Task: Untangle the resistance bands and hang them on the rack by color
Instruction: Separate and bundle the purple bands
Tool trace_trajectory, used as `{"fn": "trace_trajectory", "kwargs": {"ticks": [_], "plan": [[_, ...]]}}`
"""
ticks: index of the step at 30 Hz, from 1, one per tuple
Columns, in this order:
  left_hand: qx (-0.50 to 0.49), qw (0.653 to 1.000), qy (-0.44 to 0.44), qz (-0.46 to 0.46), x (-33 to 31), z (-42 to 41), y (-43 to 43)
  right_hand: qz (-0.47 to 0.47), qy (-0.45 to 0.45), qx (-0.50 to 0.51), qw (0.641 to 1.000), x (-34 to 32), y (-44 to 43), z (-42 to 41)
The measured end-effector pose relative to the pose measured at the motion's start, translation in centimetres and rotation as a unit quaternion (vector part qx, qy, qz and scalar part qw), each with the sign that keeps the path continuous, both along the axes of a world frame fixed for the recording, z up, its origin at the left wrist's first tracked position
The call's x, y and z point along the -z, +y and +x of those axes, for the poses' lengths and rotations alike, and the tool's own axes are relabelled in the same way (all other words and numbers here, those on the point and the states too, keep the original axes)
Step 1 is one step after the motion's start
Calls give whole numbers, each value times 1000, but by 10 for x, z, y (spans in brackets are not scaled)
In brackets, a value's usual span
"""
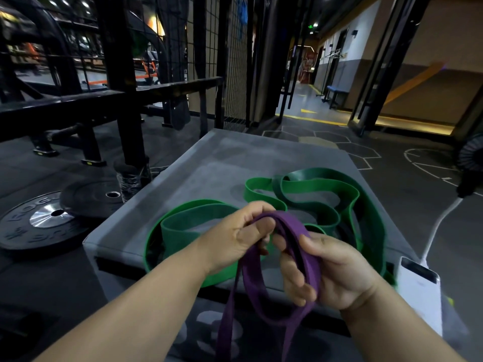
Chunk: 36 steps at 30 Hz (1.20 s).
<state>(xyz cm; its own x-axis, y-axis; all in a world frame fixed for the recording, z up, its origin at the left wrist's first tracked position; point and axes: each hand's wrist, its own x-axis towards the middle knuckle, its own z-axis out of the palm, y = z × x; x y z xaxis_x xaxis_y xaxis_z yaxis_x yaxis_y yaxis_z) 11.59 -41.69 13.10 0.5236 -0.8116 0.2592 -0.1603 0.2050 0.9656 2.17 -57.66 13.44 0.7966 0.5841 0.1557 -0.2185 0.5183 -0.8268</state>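
Purple resistance band (288, 224), doubled into a loop, raised above the near edge of the grey padded surface (209, 163) and gripped on both sides of its arch. Left hand (235, 236) curled over the top of the loop, thumb and fingers pinching the strap; right hand (334, 270) closed round the two strands on the other side, fingers wrapped about them. Loose lengths of the purple band hanging down between the forearms and out of the bottom of the view. Behind the hands, lying on the surface: a heap of green bands (313, 188) (lighter and darker shades, looped through one another), spread from the left part of the surface to its right edge. By the near right corner, a white block-shaped device (418, 296) with a white cable (441, 220) trailing away across the floor. On the floor to the left, black weight plates (39, 220) lying flat, near the feet of a black steel rack (112, 74).
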Motion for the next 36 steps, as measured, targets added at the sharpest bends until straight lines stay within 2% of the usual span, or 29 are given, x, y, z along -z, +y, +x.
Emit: {"fn": "trace_trajectory", "kwargs": {"ticks": [2, 4, 8, 10, 13, 16, 20, 25, 28, 31, 34, 36], "plan": [[-18, 998, 14, -53, 1, 0, -4, 26, 7, -35, 999, 8, 3, 1], [-21, 993, 64, -99, 1, 1, -8, -4, -2, -53, 999, 15, 7, 2], [-54, 984, 113, -125, 3, 5, -8, -87, -75, 9, 993, 7, 12, 4], [-64, 986, 129, -85, 4, 3, -8, -64, -98, 48, 992, -5, 9, 5], [-2, 995, 94, 16, 15, -7, -9, -52, -122, 86, 987, -20, -3, 5], [19, 989, 88, 115, 25, -16, -15, -50, -137, 93, 985, -26, -15, 2], [-1, 975, 33, 221, 34, -18, -14, 66, -132, 100, 984, -31, -20, 4], [75, 968, 124, 202, 51, -17, -20, 104, -153, 246, 951, -36, -31, 7], [112, 957, 71, 259, 48, -18, -18, 122, -156, 319, 927, -40, -41, 6], [68, 946, 15, 316, 52, -14, -17, 153, -149, 349, 912, -47, -49, 2], [28, 939, -22, 341, 45, -11, -13, 123, -142, 427, 885, -50, -50, -2], [27, 948, -16, 317, 39, -9, -11, 90, -126, 489, 858, -49, -46, -2]]}}
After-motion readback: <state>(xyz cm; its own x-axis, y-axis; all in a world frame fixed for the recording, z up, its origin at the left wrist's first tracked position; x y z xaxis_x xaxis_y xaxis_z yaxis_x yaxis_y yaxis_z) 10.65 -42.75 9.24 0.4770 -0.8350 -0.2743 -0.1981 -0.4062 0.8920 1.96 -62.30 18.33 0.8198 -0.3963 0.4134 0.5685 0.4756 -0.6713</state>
